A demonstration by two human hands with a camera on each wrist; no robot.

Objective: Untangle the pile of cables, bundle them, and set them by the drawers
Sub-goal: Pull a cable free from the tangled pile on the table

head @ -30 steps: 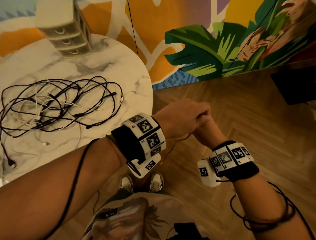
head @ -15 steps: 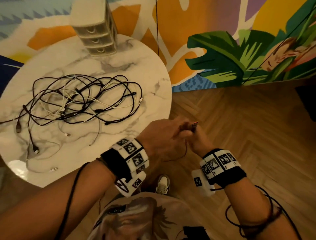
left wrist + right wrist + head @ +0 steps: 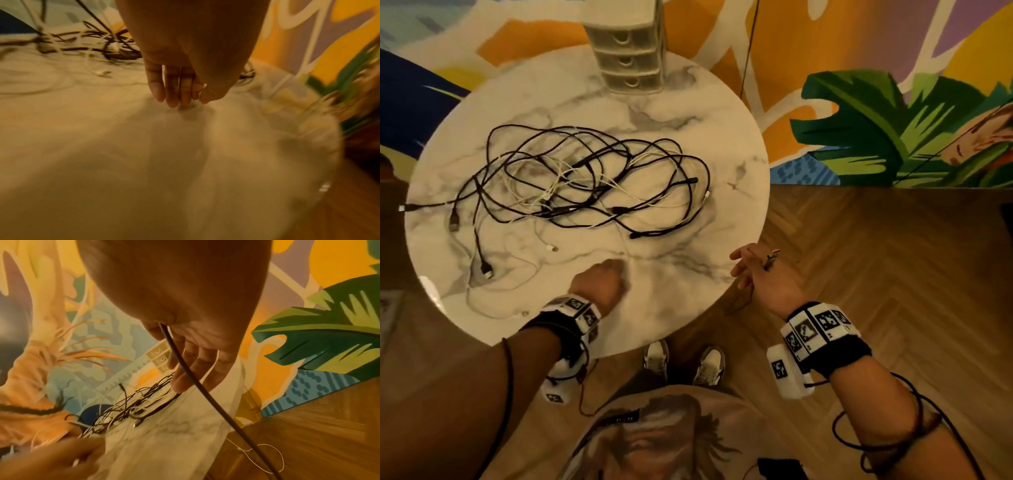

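L hand (image 3: 599, 282) over table (image 3: 688, 137), fingers (image 3: 158, 84) straight, released. R hand (image 3: 763, 277) fingers loose, dark cable (image 3: 197, 384) across palm.

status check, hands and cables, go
Left hand over near table edge, fingers down, holding nothing. Right hand off the edge, dark cable across its palm. Cable pile tangled, short of drawers.

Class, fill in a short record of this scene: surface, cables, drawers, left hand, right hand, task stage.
surface: round marble table
cables: black and white tangle lying on the table, not bundled
drawers: small unit at the table's far edge, apart from the tangle
left hand: over the table's near part, fingers pointing down, holding nothing
right hand: off the table's right edge, a dark cable across its palm
task stage: untangling not begun
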